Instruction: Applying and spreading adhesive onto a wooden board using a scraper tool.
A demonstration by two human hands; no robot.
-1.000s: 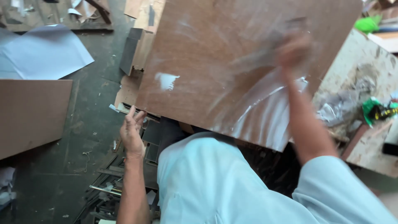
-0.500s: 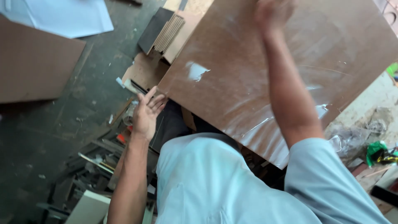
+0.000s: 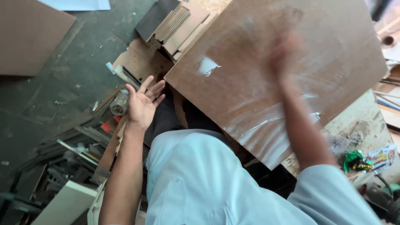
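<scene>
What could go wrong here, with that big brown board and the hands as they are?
1. The brown board juts past the bench edge; the left hand is open and off it, so it may tip or slide.
2. The right hand is blurred over the glossy wet patch and may slip.
3. Scrap litters the floor: tripping risk.

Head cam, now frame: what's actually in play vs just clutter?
In play:
- brown board with glossy wet film
- right hand, blurred, over the board
- left hand, open, palm up, off the board's left corner

Lying about:
- stacked offcuts
- floor scrap strips
- green item on the bench
- brown panel on the floor
</scene>
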